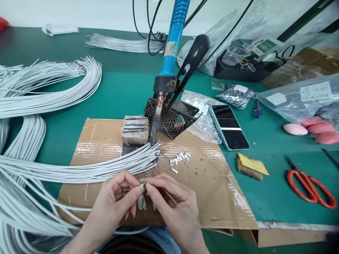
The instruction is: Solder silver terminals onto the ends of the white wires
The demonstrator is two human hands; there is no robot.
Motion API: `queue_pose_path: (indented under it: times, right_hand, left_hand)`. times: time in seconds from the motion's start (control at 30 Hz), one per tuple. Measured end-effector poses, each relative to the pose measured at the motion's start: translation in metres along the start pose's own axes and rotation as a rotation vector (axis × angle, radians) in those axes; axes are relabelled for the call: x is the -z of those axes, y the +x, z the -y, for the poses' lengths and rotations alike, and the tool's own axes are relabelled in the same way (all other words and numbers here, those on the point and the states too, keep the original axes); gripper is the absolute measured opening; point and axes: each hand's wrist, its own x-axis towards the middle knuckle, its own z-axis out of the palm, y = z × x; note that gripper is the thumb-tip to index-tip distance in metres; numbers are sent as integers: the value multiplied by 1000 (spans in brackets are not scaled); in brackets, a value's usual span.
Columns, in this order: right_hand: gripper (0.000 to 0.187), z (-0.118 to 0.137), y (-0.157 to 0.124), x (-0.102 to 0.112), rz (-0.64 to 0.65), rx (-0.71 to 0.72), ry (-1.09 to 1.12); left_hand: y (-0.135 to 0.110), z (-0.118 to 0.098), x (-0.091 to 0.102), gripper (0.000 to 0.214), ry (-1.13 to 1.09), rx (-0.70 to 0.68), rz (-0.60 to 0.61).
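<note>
My left hand (118, 199) and my right hand (172, 204) meet at the near edge of a cardboard sheet (212, 190), fingertips pinched together on a small part (143, 184) with a thin wire (180, 206) trailing over my right hand. A small clear piece (141, 202) hangs below the fingers. Just beyond lies a fanned bundle of white wires (111, 165), its ends under the tip of a blue-handled soldering iron (169, 60) held upright in a black stand. Small white pieces (180, 157) lie scattered to the right of the wire ends.
More white wire bundles (39, 88) loop over the green table at left. A small fan (171, 118) sits behind the iron. At right are a phone (229, 126), a sponge (251, 165), orange scissors (309, 185), plastic bags (299, 95) and pink objects (295, 129).
</note>
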Motion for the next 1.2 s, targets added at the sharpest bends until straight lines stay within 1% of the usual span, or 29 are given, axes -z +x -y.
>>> queue_pose_path:
  times: [0.2, 0.3, 0.47, 0.5, 0.57, 0.7, 0.77, 0.83, 0.93, 1.0, 1.07, 1.13, 1.2]
  right_hand:
    - [22, -3, -3, -1, -12, 13, 34]
    - [19, -8, -7, 0, 6, -38, 92]
    - [11, -11, -10, 7, 93, -228, 236]
    - [11, -10, -10, 9, 107, -238, 241]
    - [14, -9, -9, 13, 106, -182, 208]
    - [18, -9, -7, 18, 87, -11, -60]
    - [15, -9, -6, 19, 87, 15, -188]
    - [16, -9, -6, 21, 93, 28, -251]
    - [17, -7, -4, 23, 153, 46, -267]
    - [18, -5, -3, 24, 203, 41, -259]
    - [20, -4, -3, 24, 238, 3, -233]
    - [23, -6, -5, 25, 231, -72, -162]
    - [24, -11, -7, 27, 156, -158, -64]
  left_hand:
    - [0, -3, -3, 31, -30, -16, 8]
    - [-1, -4, -2, 32, -33, -22, 8]
    - [-2, -4, -1, 29, 34, -5, 8]
    - [-3, -4, -1, 27, 58, -6, 0]
    - [-4, -3, -4, 24, 120, -36, -42]
    - [-9, 3, -12, 18, 357, -201, -199]
    - [-10, 6, -16, 17, 503, -298, -238]
    - [-11, 9, -18, 15, 601, -400, -255]
    - [-10, 9, -20, 14, 628, -523, -273]
    - [-9, 9, -20, 16, 630, -559, -263]
    - [-8, 8, -18, 18, 660, -596, -239]
    - [-8, 8, -15, 22, 697, -672, -218]
    - [-10, 8, -12, 24, 728, -727, -205]
